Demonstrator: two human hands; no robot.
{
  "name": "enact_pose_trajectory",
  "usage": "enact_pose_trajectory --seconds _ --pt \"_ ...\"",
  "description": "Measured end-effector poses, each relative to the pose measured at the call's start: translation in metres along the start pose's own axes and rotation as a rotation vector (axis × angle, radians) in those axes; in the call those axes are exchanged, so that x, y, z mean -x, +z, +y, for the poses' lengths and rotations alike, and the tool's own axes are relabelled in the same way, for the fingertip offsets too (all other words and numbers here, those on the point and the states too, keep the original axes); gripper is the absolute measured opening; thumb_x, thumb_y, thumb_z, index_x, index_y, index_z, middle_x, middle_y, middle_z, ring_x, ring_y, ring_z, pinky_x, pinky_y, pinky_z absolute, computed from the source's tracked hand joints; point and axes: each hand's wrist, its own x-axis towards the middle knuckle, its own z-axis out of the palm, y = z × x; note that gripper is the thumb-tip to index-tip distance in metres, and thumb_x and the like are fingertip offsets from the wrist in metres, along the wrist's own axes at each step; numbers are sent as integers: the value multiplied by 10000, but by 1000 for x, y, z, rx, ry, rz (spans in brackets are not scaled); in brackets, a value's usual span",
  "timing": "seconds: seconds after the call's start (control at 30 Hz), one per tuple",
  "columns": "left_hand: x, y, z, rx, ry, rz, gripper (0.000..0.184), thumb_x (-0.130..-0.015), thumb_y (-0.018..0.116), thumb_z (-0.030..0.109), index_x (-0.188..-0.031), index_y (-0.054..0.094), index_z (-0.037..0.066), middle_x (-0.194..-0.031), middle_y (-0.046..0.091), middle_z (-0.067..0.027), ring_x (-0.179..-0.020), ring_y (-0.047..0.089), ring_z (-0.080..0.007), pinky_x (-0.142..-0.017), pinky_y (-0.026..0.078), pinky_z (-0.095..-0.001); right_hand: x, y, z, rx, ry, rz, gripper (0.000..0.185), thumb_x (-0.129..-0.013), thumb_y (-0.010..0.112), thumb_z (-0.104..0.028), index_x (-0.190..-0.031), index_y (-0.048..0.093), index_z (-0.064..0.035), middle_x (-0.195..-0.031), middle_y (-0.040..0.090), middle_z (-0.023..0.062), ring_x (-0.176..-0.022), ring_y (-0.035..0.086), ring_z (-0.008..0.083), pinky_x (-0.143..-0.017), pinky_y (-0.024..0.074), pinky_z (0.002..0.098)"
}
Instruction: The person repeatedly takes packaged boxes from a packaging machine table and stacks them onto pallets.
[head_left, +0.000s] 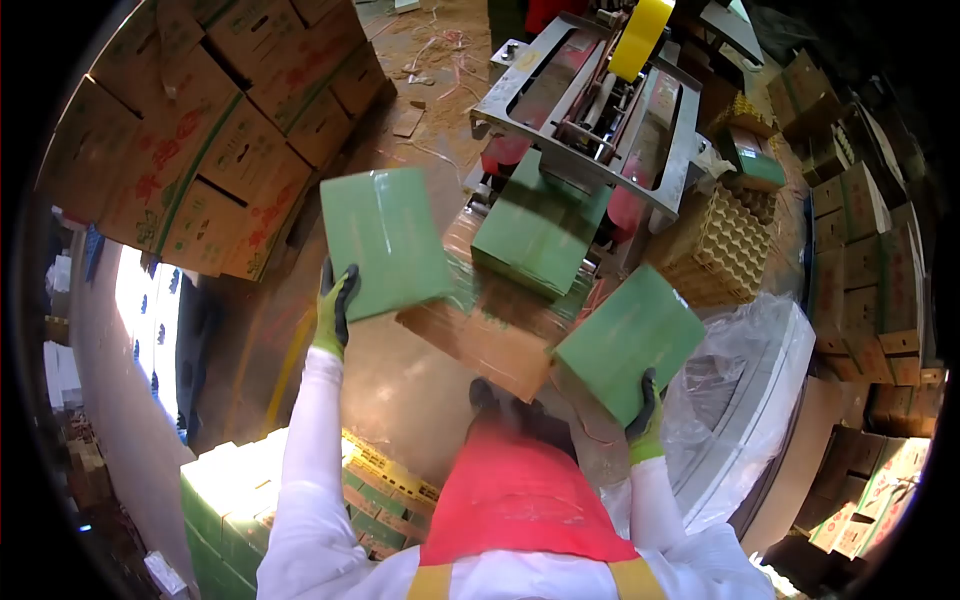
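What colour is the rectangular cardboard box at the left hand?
The box looks green, best in the head view.

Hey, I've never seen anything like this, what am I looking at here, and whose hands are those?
This picture comes from a camera on the wearer's head, looking forward and down; the white sleeves and red apron are theirs. The gloved left hand holds one green cardboard piece, the gloved right hand a second green piece; whether they join is unclear. Ahead stands a metal machine, probably for taping, with a yellow roll on top. A green box lies at its near end, and bumpy trays are stacked to the right.
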Motion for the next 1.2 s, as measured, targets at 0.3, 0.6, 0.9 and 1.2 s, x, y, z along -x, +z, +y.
enact_pose_trajectory --seconds 0.3,0.6,0.9,1.2 --pt "-58 -14 -9 -190 -343 -467 738 -796 661 172 -1417 286 35 -1247 519 -50 -1058 545 -119 -907 449 -255 -59 -29 -22 469 79 -203 505 -820 617 -64 -1292 439 -65 -1143 538 28 -996 537 142 -881 451 265" --pt "91 -74 -31 23 -525 -183 719 -767 604 134 -1408 294 31 -1244 510 -57 -1070 537 -145 -923 440 -271 5 -57 -55 461 256 -251 519 -842 590 -150 -1319 408 -55 -1205 531 70 -1075 536 186 -913 454 304" --pt "-25 -57 -84 23 -332 -278 535 -868 594 190 -1343 398 43 -1177 552 -52 -1032 561 -133 -886 464 -291 -105 -32 -45 547 154 -233 363 -928 536 -259 -1210 507 -33 -1079 577 31 -959 558 123 -843 463 259" --pt "140 -116 -147 261 -356 -55 608 -845 538 230 -1377 341 12 -1289 495 -98 -1178 486 -215 -1022 373 -334 -129 -28 -77 401 302 -483 445 -822 606 -94 -1248 493 -31 -1062 610 54 -913 616 166 -800 518 299"
